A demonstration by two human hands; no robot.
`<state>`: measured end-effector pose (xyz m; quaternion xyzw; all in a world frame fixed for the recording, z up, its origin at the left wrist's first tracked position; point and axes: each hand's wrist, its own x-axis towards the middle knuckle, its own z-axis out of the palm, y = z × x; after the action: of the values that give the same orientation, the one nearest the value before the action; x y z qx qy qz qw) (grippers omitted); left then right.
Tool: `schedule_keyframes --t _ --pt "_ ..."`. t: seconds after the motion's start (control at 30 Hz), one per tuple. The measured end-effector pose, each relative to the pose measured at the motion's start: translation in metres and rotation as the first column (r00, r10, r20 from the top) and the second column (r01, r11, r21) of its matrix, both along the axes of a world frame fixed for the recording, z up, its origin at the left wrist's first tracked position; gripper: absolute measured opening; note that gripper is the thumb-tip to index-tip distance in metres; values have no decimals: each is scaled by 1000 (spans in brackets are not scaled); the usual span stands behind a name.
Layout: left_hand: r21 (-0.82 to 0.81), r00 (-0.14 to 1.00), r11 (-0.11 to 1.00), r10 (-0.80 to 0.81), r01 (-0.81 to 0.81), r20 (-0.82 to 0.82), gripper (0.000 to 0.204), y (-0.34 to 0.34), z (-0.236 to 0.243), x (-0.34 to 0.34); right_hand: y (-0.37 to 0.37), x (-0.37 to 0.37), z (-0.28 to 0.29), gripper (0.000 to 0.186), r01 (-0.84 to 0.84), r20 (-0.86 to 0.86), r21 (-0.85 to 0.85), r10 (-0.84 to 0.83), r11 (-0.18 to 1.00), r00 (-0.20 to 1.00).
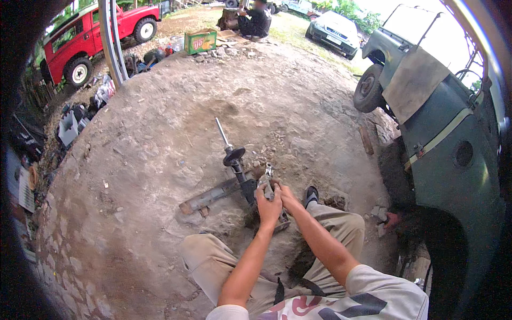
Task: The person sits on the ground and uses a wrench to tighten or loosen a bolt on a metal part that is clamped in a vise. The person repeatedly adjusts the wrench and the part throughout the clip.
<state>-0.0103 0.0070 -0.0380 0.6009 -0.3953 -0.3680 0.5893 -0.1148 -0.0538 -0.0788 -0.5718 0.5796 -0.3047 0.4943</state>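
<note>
My left hand [268, 205] and my right hand [288, 198] are close together in front of me, fingers closed round a small grey metal piece with a shiny round end [269, 169]. Its exact kind is too small to make out, and my fingers cover its lower part. Just left of my hands a black strut shock absorber [234, 158] lies tilted, its bright rod pointing up and away. The strut's lower end is partly hidden by my left hand. Under it, a rusty metal bar [209, 197] rests across the dirt.
I sit on bare, stony ground [160, 138]. A dark green off-road vehicle [453, 154] stands close on the right, with a hand reaching out beneath it. A green and yellow carton [200, 42], a red vehicle [96, 34], a silver car [335, 32] and a seated person [255, 22] are farther off.
</note>
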Motion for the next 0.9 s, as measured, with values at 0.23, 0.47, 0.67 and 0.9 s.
schedule_keyframes --t 0.23,0.47,0.67,0.9 --pt "122 979 988 -66 90 -191 52 3 15 14 22 11 48 48 -6 -320 64 26 998 947" --pt "162 993 983 -77 90 -86 57 -3 37 17 25 15 63 46 5 -286 14 -1 1000 958" --pt "246 989 967 -36 70 -141 48 -4 28 22 21 27 69 45 59 -346 209 18 976 938" --pt "59 980 996 -58 71 -190 29 -10 27 -4 16 -1 20 48 -8 -157 12 10 1000 987"
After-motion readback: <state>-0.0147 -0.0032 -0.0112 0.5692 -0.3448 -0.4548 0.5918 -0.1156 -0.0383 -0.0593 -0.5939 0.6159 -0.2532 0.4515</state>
